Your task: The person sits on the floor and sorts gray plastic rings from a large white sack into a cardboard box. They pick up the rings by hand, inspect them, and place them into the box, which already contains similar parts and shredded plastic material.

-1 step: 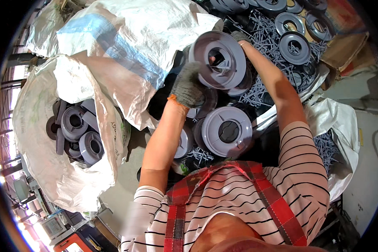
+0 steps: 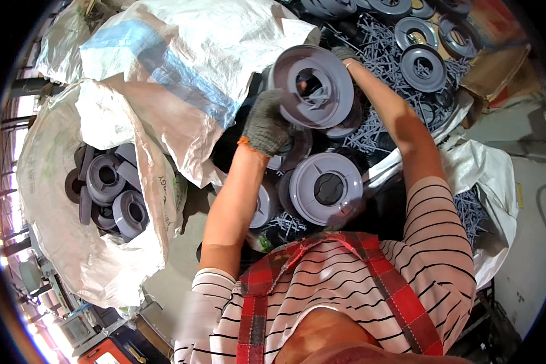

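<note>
A large grey plastic ring [image 2: 278, 91], dished with a round hole in its middle, is held up and tilted above the pile. My left hand [image 2: 266, 124], in a dark grey knitted glove with an orange cuff, is closed on its left rim. My right hand [image 2: 344, 53], also gloved, is beside the ring's upper right edge; its fingers are hidden. Thin grey plastic sticks show through the ring's hole. Below it, closer to my body, lies another grey plastic ring [image 2: 306, 200] with a dark centre, with more rings partly covered around it.
At left, an open white woven sack [image 2: 48, 242] contains several grey rings [image 2: 130, 213]. Another white sack [image 2: 194, 36] with a blue stripe spreads across the back. Loose grey sticks [image 2: 379, 67] and more rings [image 2: 423, 68] are heaped at far right, near a cardboard box [image 2: 497, 70].
</note>
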`<act>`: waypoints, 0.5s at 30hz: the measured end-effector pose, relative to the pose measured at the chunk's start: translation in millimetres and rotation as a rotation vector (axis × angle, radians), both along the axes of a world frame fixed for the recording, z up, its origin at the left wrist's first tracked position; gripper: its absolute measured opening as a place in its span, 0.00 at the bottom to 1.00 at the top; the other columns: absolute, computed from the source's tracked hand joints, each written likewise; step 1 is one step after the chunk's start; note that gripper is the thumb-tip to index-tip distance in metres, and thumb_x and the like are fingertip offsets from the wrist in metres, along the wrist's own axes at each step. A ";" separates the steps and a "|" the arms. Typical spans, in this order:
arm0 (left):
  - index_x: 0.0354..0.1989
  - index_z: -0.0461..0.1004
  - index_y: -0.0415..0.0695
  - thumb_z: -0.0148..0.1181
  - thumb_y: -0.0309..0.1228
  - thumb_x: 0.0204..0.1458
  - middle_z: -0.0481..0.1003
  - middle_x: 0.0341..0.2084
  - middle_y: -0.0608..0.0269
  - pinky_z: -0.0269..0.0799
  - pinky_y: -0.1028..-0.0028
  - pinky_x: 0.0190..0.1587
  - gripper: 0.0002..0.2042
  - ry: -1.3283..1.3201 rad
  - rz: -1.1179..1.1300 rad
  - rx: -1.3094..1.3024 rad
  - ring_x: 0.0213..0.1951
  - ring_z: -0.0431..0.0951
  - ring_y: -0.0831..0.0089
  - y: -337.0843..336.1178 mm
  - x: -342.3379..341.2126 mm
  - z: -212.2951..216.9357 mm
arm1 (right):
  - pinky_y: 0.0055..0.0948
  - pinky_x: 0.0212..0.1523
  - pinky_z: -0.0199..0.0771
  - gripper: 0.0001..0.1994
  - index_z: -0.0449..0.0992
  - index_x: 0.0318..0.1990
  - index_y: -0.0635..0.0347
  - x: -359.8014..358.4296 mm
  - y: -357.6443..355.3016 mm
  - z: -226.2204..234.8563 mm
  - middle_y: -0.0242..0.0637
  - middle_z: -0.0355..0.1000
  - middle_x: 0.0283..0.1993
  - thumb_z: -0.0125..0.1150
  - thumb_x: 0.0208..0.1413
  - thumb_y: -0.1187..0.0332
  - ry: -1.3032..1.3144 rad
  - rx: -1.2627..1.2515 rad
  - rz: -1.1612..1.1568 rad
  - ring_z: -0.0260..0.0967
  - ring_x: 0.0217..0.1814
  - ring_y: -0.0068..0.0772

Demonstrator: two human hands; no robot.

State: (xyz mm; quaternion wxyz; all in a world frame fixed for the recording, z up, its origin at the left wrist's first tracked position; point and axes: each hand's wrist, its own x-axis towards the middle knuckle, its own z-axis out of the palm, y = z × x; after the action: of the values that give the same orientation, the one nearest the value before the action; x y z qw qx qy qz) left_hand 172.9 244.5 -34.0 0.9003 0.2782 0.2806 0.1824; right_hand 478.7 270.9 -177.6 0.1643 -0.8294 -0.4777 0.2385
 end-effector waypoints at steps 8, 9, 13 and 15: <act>0.51 0.63 0.40 0.48 0.31 0.44 0.69 0.44 0.51 0.71 0.54 0.48 0.22 -0.173 -0.016 -0.284 0.45 0.72 0.58 -45.7 -3.8 26.3 | 0.32 0.43 0.69 0.19 0.73 0.41 0.58 -84.5 -174.0 195.9 0.43 0.71 0.41 0.63 0.42 0.58 -0.092 0.679 -0.218 0.69 0.43 0.42; 0.51 0.63 0.41 0.47 0.31 0.44 0.69 0.45 0.51 0.70 0.53 0.48 0.22 -0.161 -0.001 -0.281 0.46 0.71 0.57 -50.7 -5.6 28.1 | 0.34 0.45 0.68 0.19 0.72 0.41 0.57 -94.7 -187.7 204.8 0.43 0.71 0.42 0.62 0.41 0.58 -0.152 0.702 -0.119 0.68 0.45 0.43; 0.51 0.62 0.42 0.45 0.33 0.45 0.65 0.49 0.50 0.65 0.46 0.50 0.22 -0.143 0.043 -0.316 0.51 0.66 0.52 -69.2 -8.0 50.5 | 0.35 0.46 0.68 0.19 0.72 0.41 0.58 -119.6 -215.4 208.3 0.42 0.69 0.43 0.62 0.41 0.61 -0.529 0.989 0.251 0.66 0.48 0.42; 0.51 0.62 0.42 0.45 0.32 0.45 0.64 0.49 0.49 0.64 0.44 0.50 0.22 -0.102 0.101 -0.346 0.52 0.65 0.51 -72.3 -12.5 55.2 | 0.36 0.46 0.69 0.14 0.71 0.37 0.60 -134.4 -223.7 216.1 0.43 0.69 0.42 0.58 0.42 0.63 -0.631 0.957 0.343 0.66 0.47 0.41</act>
State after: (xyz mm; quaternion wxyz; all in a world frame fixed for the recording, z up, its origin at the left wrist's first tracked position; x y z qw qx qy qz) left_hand 160.3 172.2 21.2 0.9375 0.0951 0.2754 0.1903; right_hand 344.3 47.2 38.5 0.3288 -0.6052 -0.6848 -0.2380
